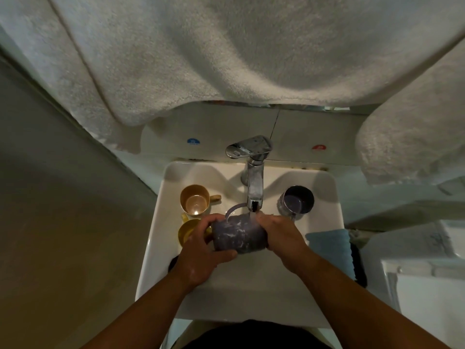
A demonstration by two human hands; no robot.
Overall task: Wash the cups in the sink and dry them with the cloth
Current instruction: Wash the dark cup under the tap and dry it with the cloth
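Blue round sticker [193, 141] and red round sticker [318, 147] on the wall tiles [314, 132], markings unreadable.

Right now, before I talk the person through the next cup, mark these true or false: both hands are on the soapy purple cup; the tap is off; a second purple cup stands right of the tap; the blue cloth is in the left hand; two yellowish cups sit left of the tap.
1. Both hands hold the soapy purple cup. True: left hand and right hand grip it.
2. The tap is off. False: water runs onto the cup.
3. A second purple cup stands right of the tap. True.
4. The blue cloth is in the left hand. False: it lies on the sink's right edge.
5. Two yellowish cups sit left of the tap. True: tan cup, yellow cup.
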